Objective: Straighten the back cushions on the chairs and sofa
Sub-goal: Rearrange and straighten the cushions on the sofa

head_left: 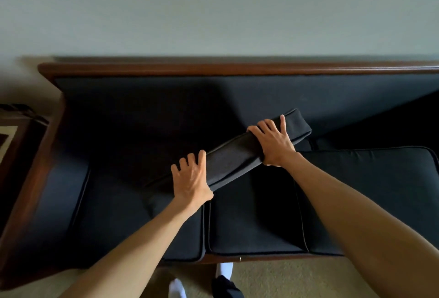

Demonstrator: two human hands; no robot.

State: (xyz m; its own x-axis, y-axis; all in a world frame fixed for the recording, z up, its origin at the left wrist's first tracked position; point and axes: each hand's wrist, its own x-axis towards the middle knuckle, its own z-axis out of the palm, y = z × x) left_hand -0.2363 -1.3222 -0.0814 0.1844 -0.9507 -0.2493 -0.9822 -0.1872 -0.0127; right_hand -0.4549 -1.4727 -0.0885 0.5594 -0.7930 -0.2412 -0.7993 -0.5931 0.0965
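Dark back cushion (240,152), edge-on and slanted above the sofa (213,70) seat, lower end hidden in shadow: left hand (190,178) and right hand (273,143) both curl over its top edge, fingertips out of sight behind it.

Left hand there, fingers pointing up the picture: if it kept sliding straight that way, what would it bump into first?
Probably the sofa's dark upholstered backrest. The left hand grips the lower end of the long dark piped back cushion, fingers aimed toward that backrest; only shadowed seat lies between, though depth is unclear.
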